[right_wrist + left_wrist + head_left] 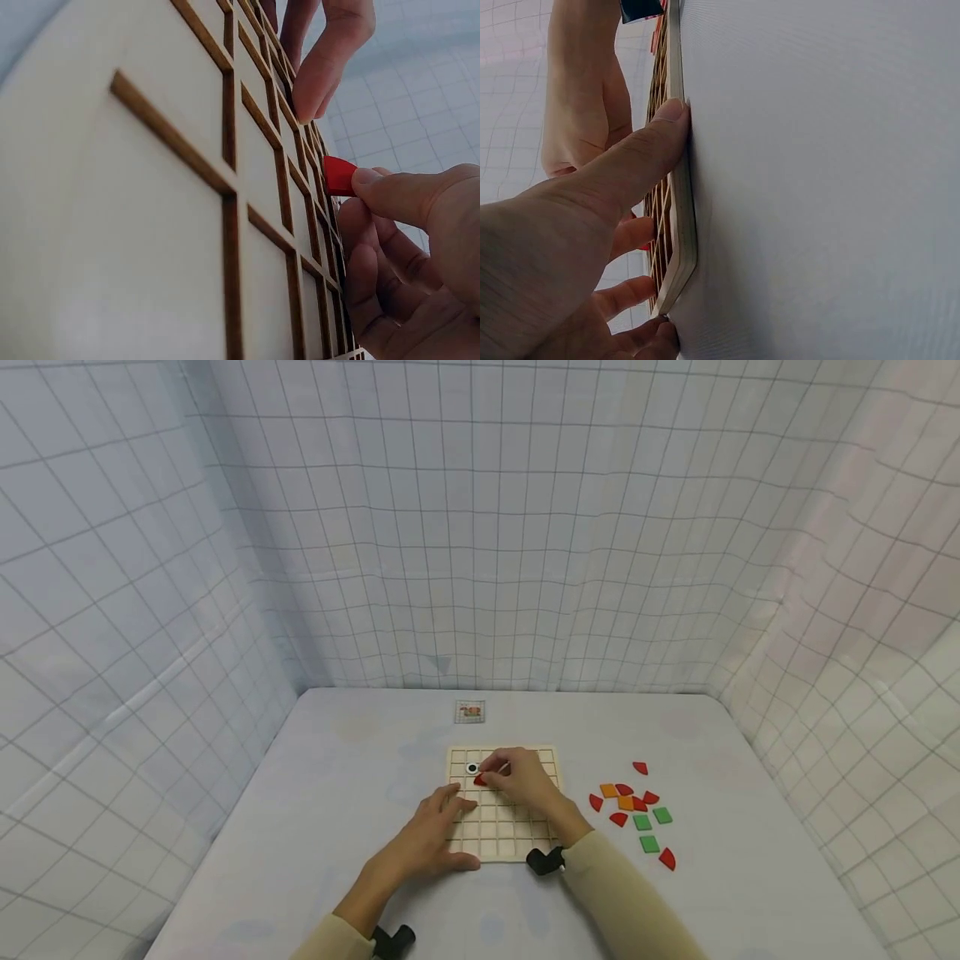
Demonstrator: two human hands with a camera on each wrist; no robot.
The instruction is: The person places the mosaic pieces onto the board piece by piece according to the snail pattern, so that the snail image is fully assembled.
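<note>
A pale wooden grid board lies on the table in the head view. My right hand pinches a red quarter-round tile between thumb and fingers over the board's upper left cells, beside a black-and-white round piece. My left hand rests flat on the board's left side, fingers straight. In the left wrist view its thumb presses against the board's edge. The right wrist view shows the board close up with left fingertips touching it further along.
Loose red, orange and green tiles lie scattered right of the board. A small picture card sits beyond the board. Grid-patterned cloth walls enclose the table on three sides. Black wrist mounts show near both sleeves.
</note>
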